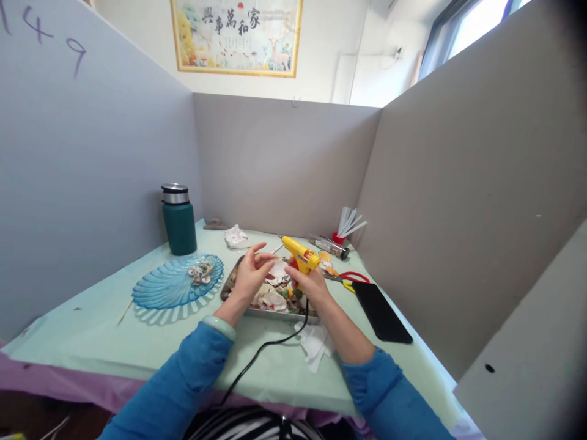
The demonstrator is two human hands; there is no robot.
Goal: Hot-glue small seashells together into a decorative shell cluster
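My right hand (312,286) grips a yellow glue gun (300,252), its nozzle pointing left toward my left hand (251,274). The left hand's fingers pinch a small pale piece, too small to name, just in front of the nozzle. Both hands hover over a metal tray (238,307) filled with shells and shell fragments. The gun's black cord (257,357) runs down toward me over the table edge.
A blue glass shell-shaped plate (169,287) with a few small shells lies to the left, a green flask (178,221) behind it. Red-handled scissors (351,279), a black phone (380,311), glue sticks (349,223) and crumpled tissue (316,345) sit on the right. Grey partition walls surround the table.
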